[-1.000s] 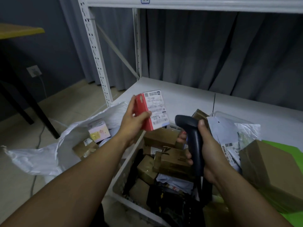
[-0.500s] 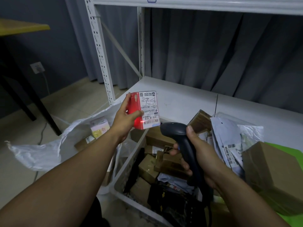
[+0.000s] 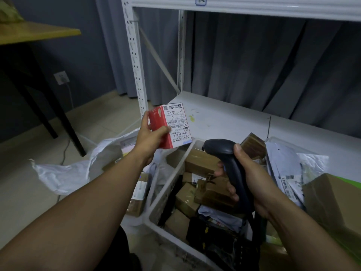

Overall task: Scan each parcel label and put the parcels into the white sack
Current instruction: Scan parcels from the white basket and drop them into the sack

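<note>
Left hand (image 3: 150,138) pinches the red parcel (image 3: 156,122) up in the air, thumb across the near face, fingers behind. Its label (image 3: 177,124) is turned toward the scanner (image 3: 224,151), which the right hand (image 3: 254,184) grips by the handle, just below and to the right. Risk 1: the thumb sits close to the lower barcodes, so a read could fail or catch the wrong code among several. Risk 2: the white sack (image 3: 58,175) slumps low on the left with a crumpled mouth, so a loose toss could clip the crate (image 3: 162,194) rim and land on the floor.
</note>
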